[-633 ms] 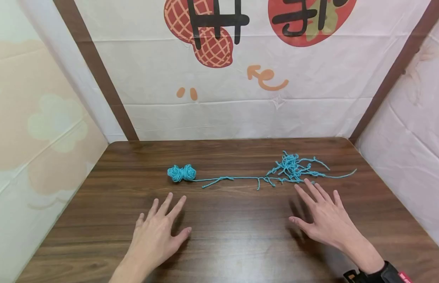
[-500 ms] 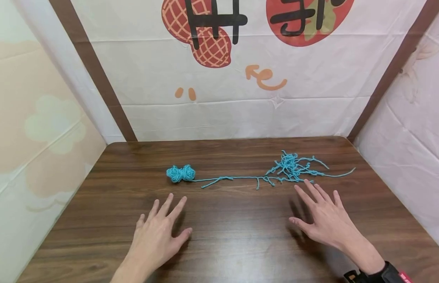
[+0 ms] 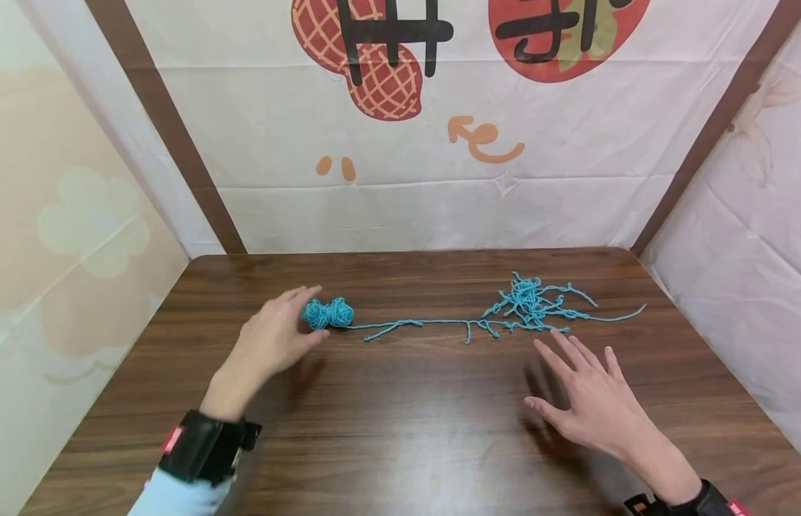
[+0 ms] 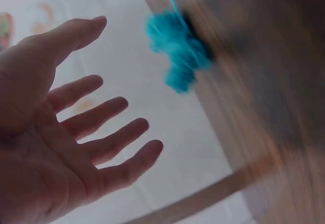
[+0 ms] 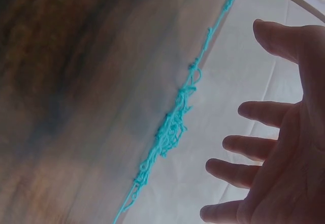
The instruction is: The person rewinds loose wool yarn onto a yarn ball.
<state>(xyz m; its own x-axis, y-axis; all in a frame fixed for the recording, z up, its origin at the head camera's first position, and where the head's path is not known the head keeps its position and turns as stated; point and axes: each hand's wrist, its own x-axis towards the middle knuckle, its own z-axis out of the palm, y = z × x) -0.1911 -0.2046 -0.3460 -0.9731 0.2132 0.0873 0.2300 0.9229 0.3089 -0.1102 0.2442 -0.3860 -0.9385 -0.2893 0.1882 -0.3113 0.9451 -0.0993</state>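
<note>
A small bundle of blue yarn (image 3: 329,313), pinched in at its middle, lies on the left of the table. From it a single strand (image 3: 439,322) runs right to a loose tangle of the same yarn (image 3: 532,301). My left hand (image 3: 271,337) is at the bundle's left side, thumb and fingers spread around it; the left wrist view shows a gap between the fingers and the yarn bundle (image 4: 179,51). On the right, my right hand (image 3: 590,394) hovers just in front of the tangle with fingers spread, holding nothing.
The brown wooden table (image 3: 400,444) meets a white printed cloth (image 3: 400,215) along its far edge. Cloth walls also stand at the left (image 3: 84,287) and right (image 3: 749,251). Black bands sit on both wrists, such as the left wristband (image 3: 209,448).
My left hand has moved forward from the near part of the table up to the yarn bundle. My right hand and the yarn have stayed in place.
</note>
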